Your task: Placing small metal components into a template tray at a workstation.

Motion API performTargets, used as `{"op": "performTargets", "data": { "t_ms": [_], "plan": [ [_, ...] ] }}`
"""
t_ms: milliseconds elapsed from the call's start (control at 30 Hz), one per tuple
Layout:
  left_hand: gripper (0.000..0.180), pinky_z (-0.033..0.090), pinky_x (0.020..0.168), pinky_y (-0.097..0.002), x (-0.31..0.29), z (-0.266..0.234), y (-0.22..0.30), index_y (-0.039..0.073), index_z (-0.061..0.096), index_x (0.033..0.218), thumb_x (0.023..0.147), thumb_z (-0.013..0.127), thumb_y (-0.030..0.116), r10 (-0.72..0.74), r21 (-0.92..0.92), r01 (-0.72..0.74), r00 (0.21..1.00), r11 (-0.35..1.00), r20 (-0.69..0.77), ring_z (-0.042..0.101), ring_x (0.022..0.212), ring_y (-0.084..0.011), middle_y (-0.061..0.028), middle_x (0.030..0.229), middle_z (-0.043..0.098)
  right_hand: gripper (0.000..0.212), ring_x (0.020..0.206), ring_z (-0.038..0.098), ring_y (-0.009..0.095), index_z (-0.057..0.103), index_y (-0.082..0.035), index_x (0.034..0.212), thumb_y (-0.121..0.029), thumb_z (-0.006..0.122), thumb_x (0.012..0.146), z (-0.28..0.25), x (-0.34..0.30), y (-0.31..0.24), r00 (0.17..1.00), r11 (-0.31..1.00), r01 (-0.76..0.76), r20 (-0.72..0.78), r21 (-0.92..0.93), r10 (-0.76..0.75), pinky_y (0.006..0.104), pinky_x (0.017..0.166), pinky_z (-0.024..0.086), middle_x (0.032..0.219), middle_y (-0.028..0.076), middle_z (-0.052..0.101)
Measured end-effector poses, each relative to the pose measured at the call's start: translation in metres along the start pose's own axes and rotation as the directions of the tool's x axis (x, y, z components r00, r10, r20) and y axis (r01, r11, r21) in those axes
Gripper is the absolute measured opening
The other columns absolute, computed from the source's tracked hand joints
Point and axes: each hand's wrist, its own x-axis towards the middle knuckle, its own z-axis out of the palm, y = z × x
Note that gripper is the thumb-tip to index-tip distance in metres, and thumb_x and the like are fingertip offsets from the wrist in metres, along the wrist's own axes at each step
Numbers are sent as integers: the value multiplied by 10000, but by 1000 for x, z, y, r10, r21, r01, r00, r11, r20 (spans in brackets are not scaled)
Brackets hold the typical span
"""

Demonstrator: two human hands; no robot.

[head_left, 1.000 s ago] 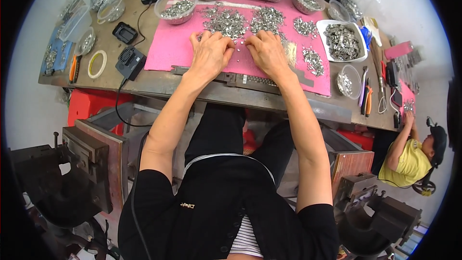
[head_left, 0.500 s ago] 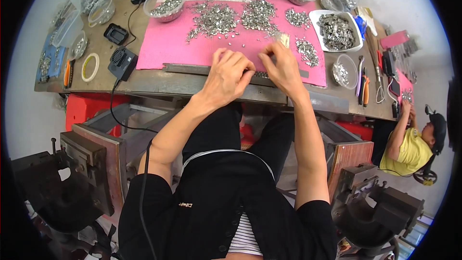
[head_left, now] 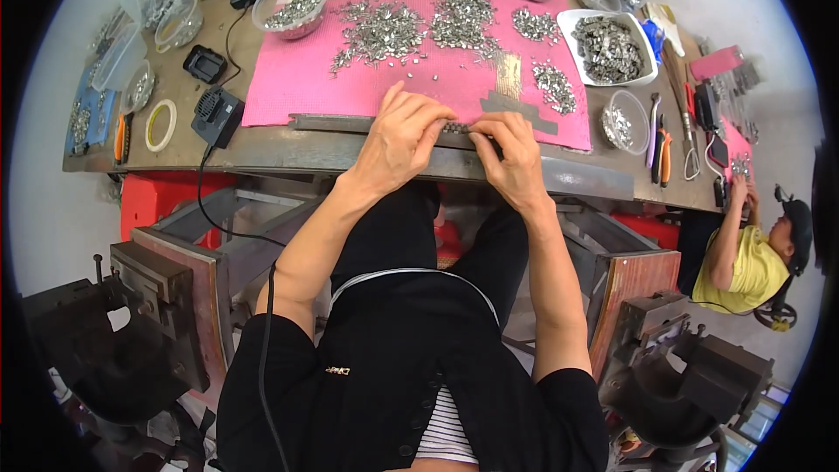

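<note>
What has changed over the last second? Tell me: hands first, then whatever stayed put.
The left hand and right hand drew back toward the person, from the piles of metal pieces to the dark metal bar along the near edge of the pink mat, now close together there. Whether either holds a piece is too small to tell. The mat and white tray stayed put; the camera view shifted slightly.

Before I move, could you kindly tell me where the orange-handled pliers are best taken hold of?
Probably by the handles of the pliers, with the right hand coming from the front edge of the bench: the handles point toward that edge, while a purple-handled tool lies close on the left.
</note>
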Motion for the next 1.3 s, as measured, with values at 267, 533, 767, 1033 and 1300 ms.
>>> {"op": "performTargets", "data": {
  "t_ms": [267,533,767,1033,1300],
  "plan": [
    [226,432,952,-431,-1,3,-6,46,715,1003,813,788,144,0,139,8,999,990,-54,618,907,-279,-79,938,683,116,880,633,288,680,-29,957,11,706,851,3,-9,4,965,984,-168,-191,64,178,371,815,467,941,104,677],
    [298,369,987,-521,-10,21,6,128,700,947,791,773,371,14,301,36,987,953,-162,612,919,-259,-43,905,646,89,845,619,288,689,-6,1005,12,653,926,3,-22,1,957,973,-222,-176,60,230,382,781,503,911,136,649],
    [431,297,1103,-605,-9,37,11,90,683,1022,765,806,413,-108,292,151,982,944,-158,541,1010,-269,-63,998,570,94,893,629,329,658,34,1021,19,633,932,3,-29,10,963,976,-215,-159,23,216,404,820,498,980,166,658],
    [500,283,1077,-558,-29,-12,8,149,675,1154,757,814,419,-77,248,126,977,960,-198,530,1082,-245,-42,1073,553,142,932,630,322,650,35,1066,-14,646,934,-2,-35,17,959,975,-218,-173,51,224,398,861,500,1015,164,660],
    [431,318,1036,-521,-41,-14,-5,97,647,1102,782,796,345,-79,271,102,992,957,-97,515,1130,-287,-93,1094,554,366,1108,576,370,649,-1,1190,-84,774,856,-12,-49,9,978,964,-206,-81,-167,194,452,988,454,1163,183,626]
  ]
}}
